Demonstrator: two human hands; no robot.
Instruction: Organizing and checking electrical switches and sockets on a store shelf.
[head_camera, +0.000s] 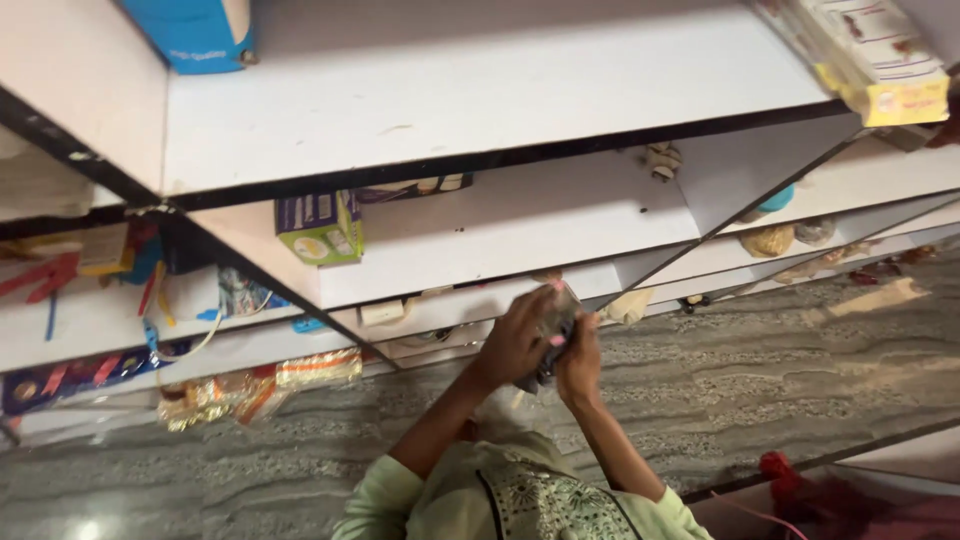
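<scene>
My left hand and my right hand meet in front of a low white shelf with black edges. Both hands are closed around a small clear packet with dark contents, held close to the shelf's front edge. Pale green sleeves with a patterned neckline show at the bottom of the view.
On the shelf to the left stands a green and purple box. A blue box and a yellow-edged package sit on the top shelf. Shiny gold packets lie on the grey patterned floor. Red thread is at the lower right.
</scene>
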